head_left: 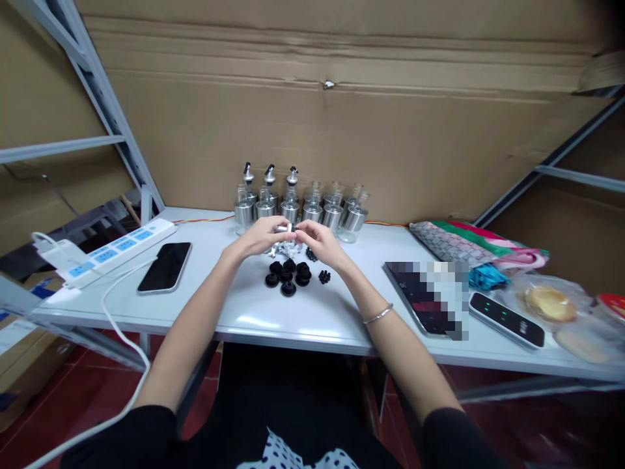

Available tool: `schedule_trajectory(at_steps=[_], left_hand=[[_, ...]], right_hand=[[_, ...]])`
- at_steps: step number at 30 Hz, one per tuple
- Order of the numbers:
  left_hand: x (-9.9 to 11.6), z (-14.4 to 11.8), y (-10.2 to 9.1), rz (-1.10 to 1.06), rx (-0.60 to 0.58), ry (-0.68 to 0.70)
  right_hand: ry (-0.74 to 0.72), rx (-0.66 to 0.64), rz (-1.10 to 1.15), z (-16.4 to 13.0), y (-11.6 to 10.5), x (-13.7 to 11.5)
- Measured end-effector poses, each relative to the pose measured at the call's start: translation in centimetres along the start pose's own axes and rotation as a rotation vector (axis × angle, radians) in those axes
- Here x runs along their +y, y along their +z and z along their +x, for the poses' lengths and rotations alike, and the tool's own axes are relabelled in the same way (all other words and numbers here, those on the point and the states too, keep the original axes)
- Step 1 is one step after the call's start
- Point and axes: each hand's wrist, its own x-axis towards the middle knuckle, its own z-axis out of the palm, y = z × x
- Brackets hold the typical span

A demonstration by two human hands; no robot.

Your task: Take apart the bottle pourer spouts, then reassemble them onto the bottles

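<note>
Cardboard (342, 137) stands at twelve o'clock; at nine, a white power strip (127, 248) beside a phone (165, 268); at three, colourful cloth (493, 246); at four, a black device (510, 321), green-lit.

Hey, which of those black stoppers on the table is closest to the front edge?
The black stopper at the group's front centre; every other one sits farther back.

My white table (336, 316) bears silver-sleeved clear-glass bottles (311, 213) along its far edge, round black pieces (286, 275) between these and the front edge, a long white power strip (125, 246) by the left edge.
</note>
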Motion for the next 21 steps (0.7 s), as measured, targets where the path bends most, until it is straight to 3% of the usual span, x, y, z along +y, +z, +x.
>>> schedule_trajectory(at_steps=[7,12,18,21], left_hand=[[0.0,-0.2,0.0,-0.079,-0.043,-0.06],[-0.3,-0.2,0.5,-0.203,-0.071,-0.108],[-1.0,0.1,0.8,-0.279,-0.103,-0.038],[-1.0,0.1,1.2,-0.326,-0.093,-0.053]], right_hand=[[-0.161,0.086,-0.276,-0.4,-0.2,-0.3],[-0.234,0.099,-0.321,-0.6,-0.2,-0.3],[-0.366,0.1,-0.378,-0.6,-0.3,0.0],[-0.348,0.127,-0.321,-0.7,-0.3,-0.1]])
